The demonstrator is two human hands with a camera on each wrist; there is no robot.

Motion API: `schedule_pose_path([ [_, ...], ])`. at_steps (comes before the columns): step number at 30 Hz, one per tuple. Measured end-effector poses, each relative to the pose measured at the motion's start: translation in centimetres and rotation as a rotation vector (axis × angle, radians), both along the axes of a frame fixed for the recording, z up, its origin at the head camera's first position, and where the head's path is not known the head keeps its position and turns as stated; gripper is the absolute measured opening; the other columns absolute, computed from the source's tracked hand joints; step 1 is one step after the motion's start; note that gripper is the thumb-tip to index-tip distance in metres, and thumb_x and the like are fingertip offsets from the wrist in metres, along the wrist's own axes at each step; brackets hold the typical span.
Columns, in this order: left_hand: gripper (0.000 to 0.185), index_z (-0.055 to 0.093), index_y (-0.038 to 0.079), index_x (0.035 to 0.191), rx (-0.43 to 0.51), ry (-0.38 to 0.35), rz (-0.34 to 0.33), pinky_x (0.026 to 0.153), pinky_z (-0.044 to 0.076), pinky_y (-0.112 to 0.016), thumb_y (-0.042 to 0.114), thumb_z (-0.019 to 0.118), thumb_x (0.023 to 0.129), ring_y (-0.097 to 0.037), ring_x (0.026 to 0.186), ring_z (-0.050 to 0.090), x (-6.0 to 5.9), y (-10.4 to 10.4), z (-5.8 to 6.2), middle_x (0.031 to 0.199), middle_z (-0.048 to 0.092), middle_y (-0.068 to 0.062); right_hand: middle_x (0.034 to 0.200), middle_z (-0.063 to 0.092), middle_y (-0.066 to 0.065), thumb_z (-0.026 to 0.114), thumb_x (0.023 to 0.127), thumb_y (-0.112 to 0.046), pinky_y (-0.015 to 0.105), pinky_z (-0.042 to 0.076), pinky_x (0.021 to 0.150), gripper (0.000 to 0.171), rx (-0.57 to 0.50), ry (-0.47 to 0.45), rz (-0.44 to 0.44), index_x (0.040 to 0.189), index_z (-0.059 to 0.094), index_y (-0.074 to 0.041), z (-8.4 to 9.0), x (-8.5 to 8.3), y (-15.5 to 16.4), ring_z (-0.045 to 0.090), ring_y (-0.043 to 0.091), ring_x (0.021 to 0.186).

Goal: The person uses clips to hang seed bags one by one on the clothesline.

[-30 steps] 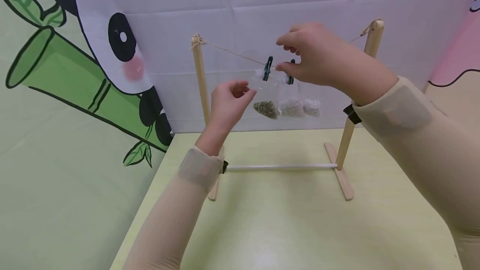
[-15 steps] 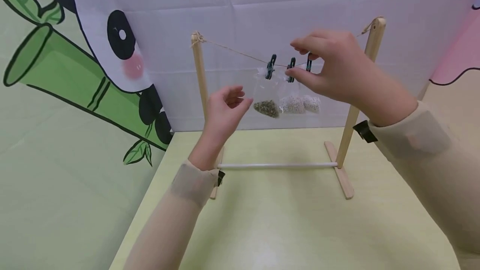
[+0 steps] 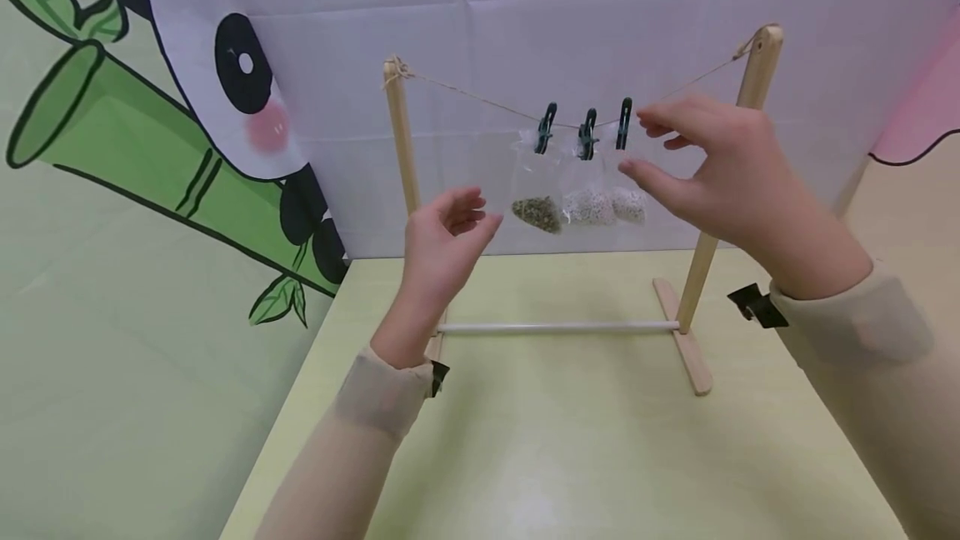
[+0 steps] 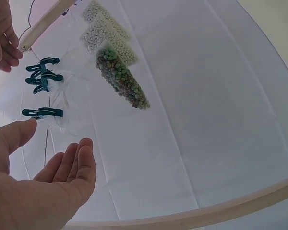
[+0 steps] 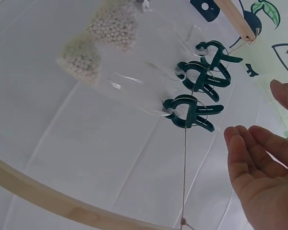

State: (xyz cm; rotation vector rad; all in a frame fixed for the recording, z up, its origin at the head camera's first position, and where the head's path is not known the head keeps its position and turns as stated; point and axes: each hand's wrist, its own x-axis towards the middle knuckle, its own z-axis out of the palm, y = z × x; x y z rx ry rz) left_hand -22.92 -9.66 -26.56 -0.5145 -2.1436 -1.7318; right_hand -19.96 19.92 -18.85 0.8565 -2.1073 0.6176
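While three crinkly clear bags (image 3: 581, 190) of beads hang from teal plastic pegs (image 3: 587, 132) on twine (image 3: 472, 97), both hands, left (image 3: 442, 244) and right (image 3: 720, 169), hover empty with fingers relaxed.

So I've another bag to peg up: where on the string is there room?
The string is bare from the left post to the first peg. The three pegs crowd the middle; right hand fills the short stretch beyond.

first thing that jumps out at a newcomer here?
Three small bags hanging from a string by teal clips, strung between two wooden posts on the yellow table. Both hands hover open: the right hand just beside the rightmost clip, the left hand left of the bags. A big panda-and-bamboo backdrop fills the left.
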Motion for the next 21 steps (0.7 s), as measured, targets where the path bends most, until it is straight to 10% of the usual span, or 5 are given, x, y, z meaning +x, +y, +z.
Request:
schedule_pose_path([
  [21, 0.037, 0.066, -0.005, 0.123, 0.065, -0.03, 0.022, 0.093, 0.053, -0.031, 0.004, 0.077, 0.09, -0.028, 0.105, 0.067, 2.0, -0.8, -3.3, 0.114, 0.069, -0.01, 0.103, 0.073, 0.012, 0.088, 0.068, 0.013, 0.012, 0.05, 0.083, 0.05, -0.225, -0.134, -0.065, 0.115, 0.073, 0.006, -7.8, 2.0, 3.6, 0.062, -0.006, 0.096],
])
